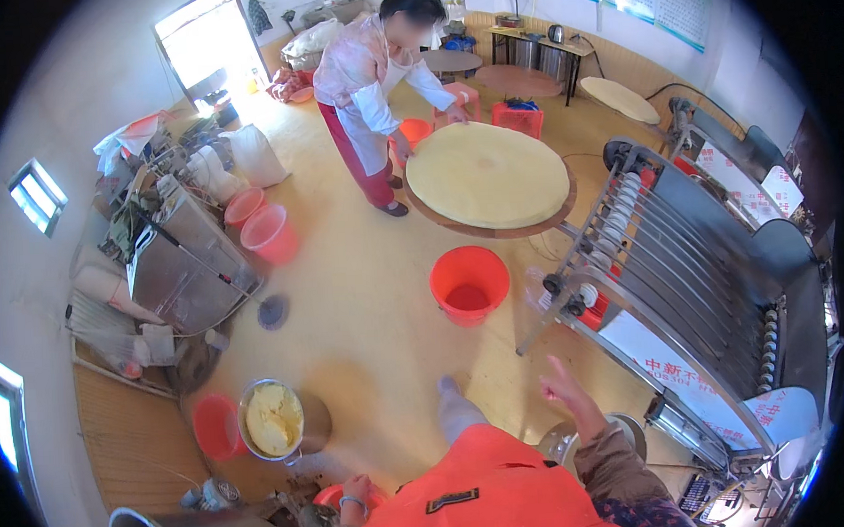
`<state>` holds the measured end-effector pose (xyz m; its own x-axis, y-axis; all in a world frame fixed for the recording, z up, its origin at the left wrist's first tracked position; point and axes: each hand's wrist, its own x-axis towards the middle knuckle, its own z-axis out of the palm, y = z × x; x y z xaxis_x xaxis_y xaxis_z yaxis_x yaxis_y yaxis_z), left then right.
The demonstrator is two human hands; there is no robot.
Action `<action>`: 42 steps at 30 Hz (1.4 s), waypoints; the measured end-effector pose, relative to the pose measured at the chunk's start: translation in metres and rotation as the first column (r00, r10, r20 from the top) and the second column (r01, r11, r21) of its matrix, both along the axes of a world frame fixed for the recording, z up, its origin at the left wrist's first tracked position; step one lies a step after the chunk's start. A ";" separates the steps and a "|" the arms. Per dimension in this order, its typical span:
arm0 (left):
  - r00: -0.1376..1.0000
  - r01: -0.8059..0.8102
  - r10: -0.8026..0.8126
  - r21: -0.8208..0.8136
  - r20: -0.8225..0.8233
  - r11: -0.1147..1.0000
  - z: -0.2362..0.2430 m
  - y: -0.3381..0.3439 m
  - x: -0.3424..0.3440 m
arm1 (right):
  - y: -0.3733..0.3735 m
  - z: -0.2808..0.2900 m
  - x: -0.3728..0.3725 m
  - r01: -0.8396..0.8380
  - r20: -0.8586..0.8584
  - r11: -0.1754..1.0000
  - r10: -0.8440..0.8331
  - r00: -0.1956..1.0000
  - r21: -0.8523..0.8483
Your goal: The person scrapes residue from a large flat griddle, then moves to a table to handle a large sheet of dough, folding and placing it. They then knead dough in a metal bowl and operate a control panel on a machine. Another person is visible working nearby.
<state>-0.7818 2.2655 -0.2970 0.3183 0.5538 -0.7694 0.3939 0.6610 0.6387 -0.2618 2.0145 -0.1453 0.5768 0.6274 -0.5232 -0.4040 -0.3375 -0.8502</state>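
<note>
The person's right hand (567, 389) is raised with fingers spread wide, holding nothing, near the lower end of the long metal roller machine (686, 280) on the right. The left hand (354, 490) hangs low at the near edge, beside a small red tub (333, 496); whether it grips the rim cannot be told, since the orange apron (493, 496) covers much of it.

The nearest thing to the open hand is the machine: a sloping steel frame of parallel rods with white rollers at its far end. It looks stiff, heavy and fixed to the floor, best touched on its bare side rail, away from the rollers.

In the middle of the floor stands a red bucket (469, 282); farther off, a round board (489, 178) carries a wide, pale yellow sheet that looks soft and floppy. Another person in white bends over its far left edge. To the near left sits a steel pot (276, 421) of yellow mash.
</note>
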 end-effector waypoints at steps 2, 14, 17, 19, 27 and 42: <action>0.975 0.191 -0.170 0.148 -0.146 0.970 0.010 0.029 0.014 | 0.062 -0.018 0.038 0.013 0.061 0.999 -0.010 0.998 -0.045; 0.960 0.115 -0.075 0.135 -0.269 0.984 0.056 0.278 0.203 | 0.388 -0.037 0.252 -0.015 0.436 0.960 0.141 0.889 -0.281; 0.956 0.139 -0.100 0.128 -0.275 0.982 0.054 0.340 0.239 | 0.427 -0.062 0.285 0.043 0.433 0.971 0.065 0.899 -0.234; 0.950 0.173 -0.135 0.118 -0.280 0.978 0.050 0.385 0.263 | 0.443 -0.075 0.297 0.123 0.456 0.960 0.006 0.890 -0.253; 0.915 0.338 -0.311 0.070 -0.256 0.938 0.023 0.583 0.324 | 0.459 -0.038 0.306 0.369 0.335 0.830 -0.236 0.912 -0.419; 0.926 0.376 -0.374 0.065 -0.048 0.924 0.026 0.824 0.483 | 0.539 0.191 0.404 0.726 0.890 0.688 -0.343 0.299 0.021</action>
